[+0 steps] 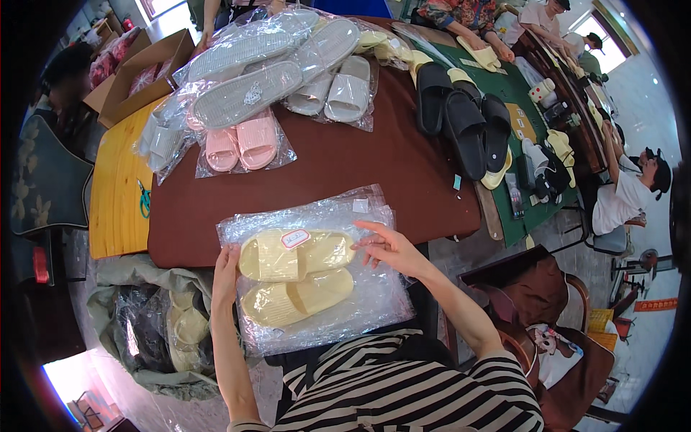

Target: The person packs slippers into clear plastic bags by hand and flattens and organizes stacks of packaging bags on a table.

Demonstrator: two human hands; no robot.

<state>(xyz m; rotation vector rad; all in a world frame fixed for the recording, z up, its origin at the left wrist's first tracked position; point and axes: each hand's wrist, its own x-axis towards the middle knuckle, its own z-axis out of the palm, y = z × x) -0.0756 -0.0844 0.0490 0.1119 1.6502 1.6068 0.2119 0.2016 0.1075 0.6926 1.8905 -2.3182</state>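
A pair of pale yellow slippers lies side by side on clear plastic bags (378,306) at the table's near edge. The far slipper (327,250) carries a red-edged white label on its strap; the near slipper (324,294) has a ribbed strap. Whether the pair is inside the top bag, I cannot tell. My left hand (226,270) grips the bag's left edge, its fingers beside the far slipper's strap end. With fingers apart, my right hand (387,248) reaches over the bag at the far slipper's other end.
Bagged grey slippers (248,93) and pink slippers (241,147) pile up at the brown table's far side. Black slippers (464,129) lie right. Teal scissors (145,199) rest left, above a fabric sack (108,317) holding bagged slippers. Other people work at the tables beyond.
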